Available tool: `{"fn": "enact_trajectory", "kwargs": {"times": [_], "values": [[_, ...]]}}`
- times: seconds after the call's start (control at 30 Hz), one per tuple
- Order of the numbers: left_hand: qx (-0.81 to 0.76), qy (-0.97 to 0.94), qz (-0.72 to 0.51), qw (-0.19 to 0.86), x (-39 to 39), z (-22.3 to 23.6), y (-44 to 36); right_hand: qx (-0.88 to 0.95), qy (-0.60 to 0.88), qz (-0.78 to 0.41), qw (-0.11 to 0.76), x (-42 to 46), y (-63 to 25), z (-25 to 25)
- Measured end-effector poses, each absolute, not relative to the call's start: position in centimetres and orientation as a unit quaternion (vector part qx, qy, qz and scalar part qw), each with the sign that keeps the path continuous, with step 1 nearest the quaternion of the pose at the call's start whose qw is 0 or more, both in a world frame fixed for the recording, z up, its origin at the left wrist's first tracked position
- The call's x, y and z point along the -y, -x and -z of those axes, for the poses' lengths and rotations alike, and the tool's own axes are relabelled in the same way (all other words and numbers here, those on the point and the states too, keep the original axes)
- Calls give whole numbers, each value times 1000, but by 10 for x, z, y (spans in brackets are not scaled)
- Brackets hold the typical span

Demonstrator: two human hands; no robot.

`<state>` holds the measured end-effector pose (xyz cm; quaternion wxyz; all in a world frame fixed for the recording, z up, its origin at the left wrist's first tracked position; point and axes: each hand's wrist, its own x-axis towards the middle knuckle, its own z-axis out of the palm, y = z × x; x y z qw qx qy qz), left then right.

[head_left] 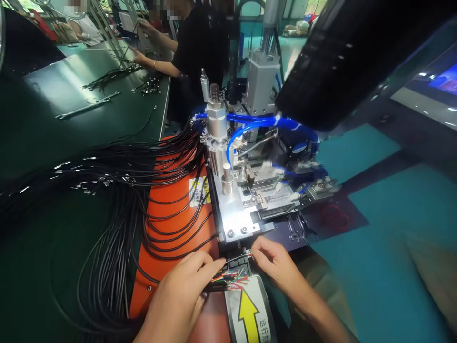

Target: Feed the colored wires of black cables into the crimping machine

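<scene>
A thin black cable (233, 260) runs between my two hands, just in front of the metal machine. My left hand (185, 286) is closed, with thumb and forefinger pinching the cable. At the other end my right hand (274, 262) pinches the cable's tip, where small light and coloured wire ends show. Below the cable, several stripped cable ends with multicoloured wires (237, 278) lie by my left fingers. They sit over a white label with a yellow arrow (249, 314). My left palm partly hides the black cables leading to these ends.
The machine (232, 205) has cylinders and blue air hoses (257, 121). Many black cables (114, 238) drape over the orange housing (171, 205) onto the green table (96, 114). Wrenches (300, 228) lie right of the machine. A black object (342, 62) juts in overhead. Another person (196, 43) works behind.
</scene>
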<state>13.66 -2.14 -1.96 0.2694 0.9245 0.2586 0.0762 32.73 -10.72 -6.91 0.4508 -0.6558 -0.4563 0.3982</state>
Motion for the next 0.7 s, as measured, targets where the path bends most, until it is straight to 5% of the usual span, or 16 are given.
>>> {"fn": "enact_trajectory", "kwargs": {"times": [0.13,0.4,0.7], "values": [[-287,-909,-57,298,19,18,-140,435,648,-422,461,107,-328,69],[-200,-966,-78,146,19,19,-141,396,630,-460,485,105,-329,63],[-216,-967,-20,135,22,16,-140,312,597,-480,562,109,-324,71]]}}
